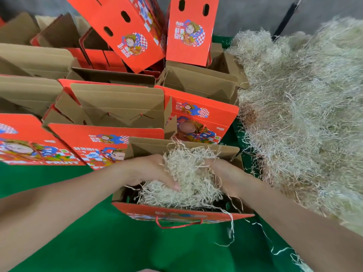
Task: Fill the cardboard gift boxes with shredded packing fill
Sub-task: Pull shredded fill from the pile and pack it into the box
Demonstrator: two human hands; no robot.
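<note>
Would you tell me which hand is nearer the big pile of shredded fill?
Right. The right hand sits just left of the pile; the left hand lies farther left, beyond the clump.

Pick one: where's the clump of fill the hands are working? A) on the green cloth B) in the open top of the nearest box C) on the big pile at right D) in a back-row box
B: the left hand grips the clump of fill and the right hand is sunk into it, both over the open top of the nearest box, apart from the big pile.
</note>
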